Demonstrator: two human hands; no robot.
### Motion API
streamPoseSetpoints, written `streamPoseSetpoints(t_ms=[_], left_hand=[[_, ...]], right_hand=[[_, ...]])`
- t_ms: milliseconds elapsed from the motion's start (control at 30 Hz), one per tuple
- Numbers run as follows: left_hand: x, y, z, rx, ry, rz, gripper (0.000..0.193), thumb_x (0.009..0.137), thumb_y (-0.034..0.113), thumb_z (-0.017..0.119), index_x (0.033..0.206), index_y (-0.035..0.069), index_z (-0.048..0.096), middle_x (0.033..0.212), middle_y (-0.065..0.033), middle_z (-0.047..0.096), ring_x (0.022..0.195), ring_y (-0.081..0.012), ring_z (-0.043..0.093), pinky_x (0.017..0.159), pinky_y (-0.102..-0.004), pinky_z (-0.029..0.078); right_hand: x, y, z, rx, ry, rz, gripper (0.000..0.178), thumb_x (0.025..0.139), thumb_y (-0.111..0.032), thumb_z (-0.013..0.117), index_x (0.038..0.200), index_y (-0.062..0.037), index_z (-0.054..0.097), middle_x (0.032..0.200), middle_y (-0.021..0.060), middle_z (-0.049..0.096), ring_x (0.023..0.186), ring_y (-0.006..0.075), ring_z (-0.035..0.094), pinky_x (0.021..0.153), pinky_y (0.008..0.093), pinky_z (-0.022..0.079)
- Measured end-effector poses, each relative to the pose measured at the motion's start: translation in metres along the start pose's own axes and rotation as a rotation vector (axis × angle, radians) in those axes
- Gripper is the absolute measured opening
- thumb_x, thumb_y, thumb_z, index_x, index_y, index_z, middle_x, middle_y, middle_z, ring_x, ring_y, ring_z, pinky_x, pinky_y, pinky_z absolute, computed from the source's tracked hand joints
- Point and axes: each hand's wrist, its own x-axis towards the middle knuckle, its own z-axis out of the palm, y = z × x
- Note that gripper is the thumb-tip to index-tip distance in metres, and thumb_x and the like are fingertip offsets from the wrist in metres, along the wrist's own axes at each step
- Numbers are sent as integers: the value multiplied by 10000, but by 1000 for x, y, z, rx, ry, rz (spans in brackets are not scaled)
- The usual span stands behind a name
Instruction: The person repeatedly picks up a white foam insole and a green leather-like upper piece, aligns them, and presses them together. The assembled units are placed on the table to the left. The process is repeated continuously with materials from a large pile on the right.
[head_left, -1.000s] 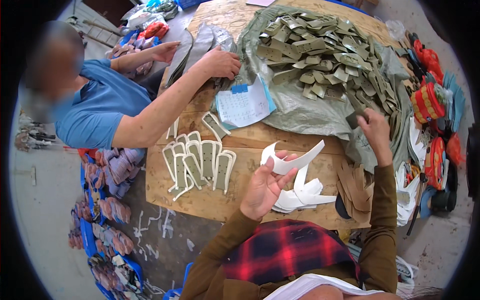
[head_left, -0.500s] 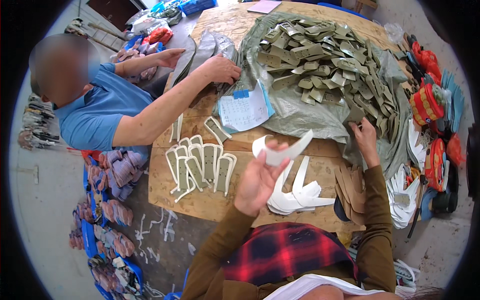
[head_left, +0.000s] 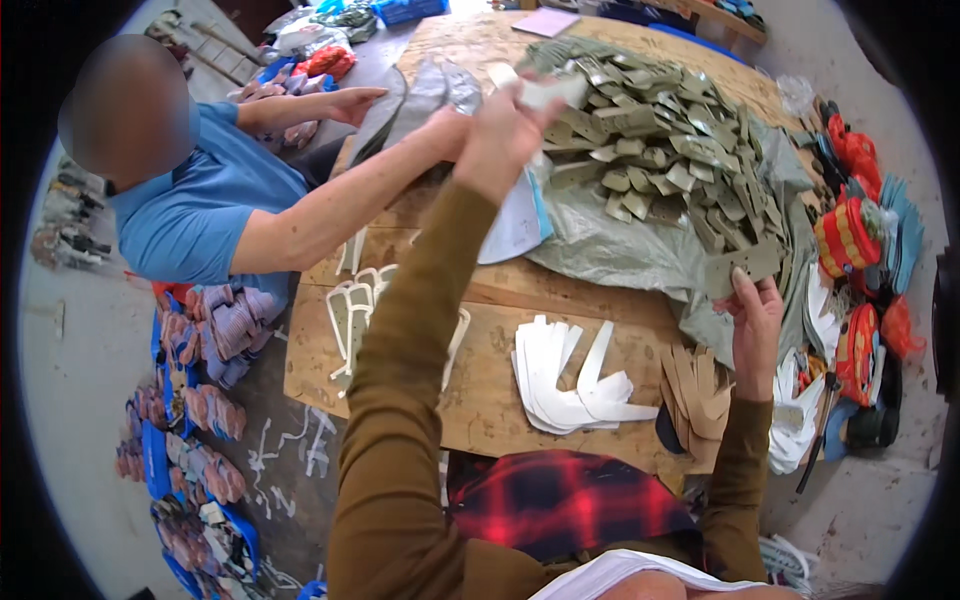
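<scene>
- Head view, far left: a co-worker point(head_left: 215, 200) in blue leans over smooth, curved grey sheets point(head_left: 425, 90).
- Below those, white-edged plates point(head_left: 356, 322) lie on the grainy wooden desk point(head_left: 480, 400), part-hidden now the brown sleeve point(head_left: 400, 330) has swung across.
- Up goes the left hand point(head_left: 500, 140), away from the white pile to the heap's edge, blurred, apparently pinching a bendy white strip point(head_left: 550, 92).
- Nearer the wearer, flat, angled white pieces point(head_left: 560, 405) lie fanned and overlapping.
- Beyond, a great heap of glossy, punched olive plates point(head_left: 650, 140) on crinkled woven sheeting point(head_left: 600, 240).
- Then brown tapering pieces point(head_left: 695, 395), loosely stacked.
- Right hand point(head_left: 757, 315) has turned one olive plate point(head_left: 742, 268) into clear view, gripping its lower edge; so each hand carries one piece, well apart.
</scene>
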Motion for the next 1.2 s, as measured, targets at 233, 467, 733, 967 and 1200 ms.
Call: streamPoseSetpoints(t_ms=[233,467,733,967,1200], left_hand=[[-232,-65,-26,-210,9,-481,408,1064,232,329,1383,-15,390,1442,-255,412,1353,-340,415,1133,-453,397],[-289,-84,-27,-135,95,-524,416,1064,306,361,1387,56,442,1306,-138,557,1189,-226,561,1068,-396,453],[-296,-88,-23,-166,101,-475,437,1068,344,344,1399,72,431,1316,-114,556,1182,-198,556,1024,-363,465],[-296,-91,-26,-120,86,-468,512,1071,400,246,1439,68,372,1400,-159,491,1295,-324,490,1101,-421,409],[-294,-92,-26,-94,83,-457,527,1070,409,225,1454,72,353,1420,-172,467,1298,-339,484,1105,-422,402]], right_hand=[[-53,-10,49,85,-176,34,294,894,-71,649,1158,11,546,1027,97,671,878,160,657,735,315,546],[-86,10,68,-417,-407,-273,325,826,-47,700,1130,11,600,973,106,694,835,193,671,721,312,521],[-92,2,82,-551,-444,-485,360,812,-7,674,1167,-20,618,1018,109,706,782,230,686,654,310,535],[-93,7,86,-528,-393,-485,345,808,-9,677,1150,-21,627,995,102,705,767,235,682,625,318,537],[-91,13,88,-507,-382,-475,338,810,-14,684,1144,-22,631,992,99,704,749,230,675,620,315,535]])
